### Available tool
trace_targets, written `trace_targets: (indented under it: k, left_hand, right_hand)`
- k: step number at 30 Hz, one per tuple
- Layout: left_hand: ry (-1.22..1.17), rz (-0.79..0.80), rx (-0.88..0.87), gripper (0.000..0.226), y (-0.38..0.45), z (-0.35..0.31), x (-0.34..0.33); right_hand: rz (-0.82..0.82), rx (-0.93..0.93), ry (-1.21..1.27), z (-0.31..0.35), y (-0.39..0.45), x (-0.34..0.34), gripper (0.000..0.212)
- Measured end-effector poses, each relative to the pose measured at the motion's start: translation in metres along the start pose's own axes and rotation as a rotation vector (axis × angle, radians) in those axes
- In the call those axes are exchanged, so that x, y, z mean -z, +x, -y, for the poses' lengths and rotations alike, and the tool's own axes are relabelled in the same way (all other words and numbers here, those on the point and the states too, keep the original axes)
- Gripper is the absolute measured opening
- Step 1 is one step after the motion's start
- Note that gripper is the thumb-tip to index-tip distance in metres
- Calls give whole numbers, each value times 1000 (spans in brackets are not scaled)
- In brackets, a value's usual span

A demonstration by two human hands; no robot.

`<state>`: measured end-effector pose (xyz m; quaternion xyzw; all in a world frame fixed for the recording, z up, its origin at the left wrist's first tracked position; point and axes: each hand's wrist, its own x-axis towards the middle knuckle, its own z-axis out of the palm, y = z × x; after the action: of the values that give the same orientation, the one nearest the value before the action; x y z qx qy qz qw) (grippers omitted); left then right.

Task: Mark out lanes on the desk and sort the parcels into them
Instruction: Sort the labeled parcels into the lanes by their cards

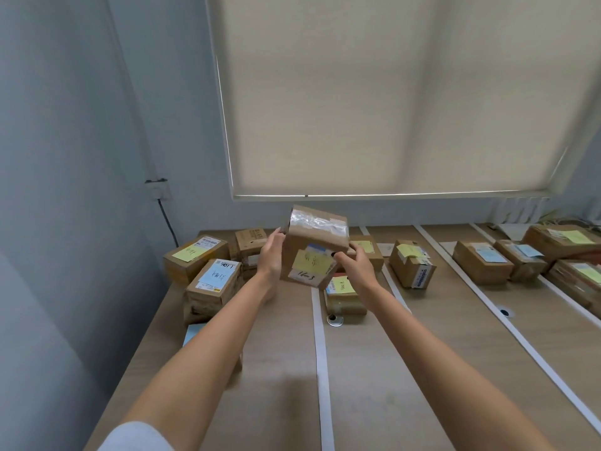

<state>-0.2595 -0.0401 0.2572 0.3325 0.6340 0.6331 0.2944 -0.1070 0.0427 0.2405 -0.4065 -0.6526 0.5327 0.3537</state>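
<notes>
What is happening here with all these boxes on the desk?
A person holds one cardboard parcel up over the desk, left hand and right hand on its sides. White tape strips already mark lanes. Other parcels with sticky notes sit in them; this one is not yet placed.

Wall: you see a plain pale blue wall [81, 125].
Window: a big cream blind [374, 92] is pulled down over it.
Light: a thin bright line shows under the blind.
Socket: a wall plug [158, 189] with a dark cord.
</notes>
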Motion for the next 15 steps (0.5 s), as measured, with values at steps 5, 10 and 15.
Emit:
trace_targets:
  k: [5, 10, 15]
  left_hand:
    - [-27, 2, 68, 40, -3, 2, 4]
    - [18, 5, 62, 50, -7, 13, 2]
    - [10, 16, 77, 54, -9, 26, -1]
  right_hand:
    - [43, 69, -11, 1, -2, -3, 36]
    - [36, -16, 56, -6, -2, -8, 63]
    - [44, -27, 16, -13, 1, -9, 67]
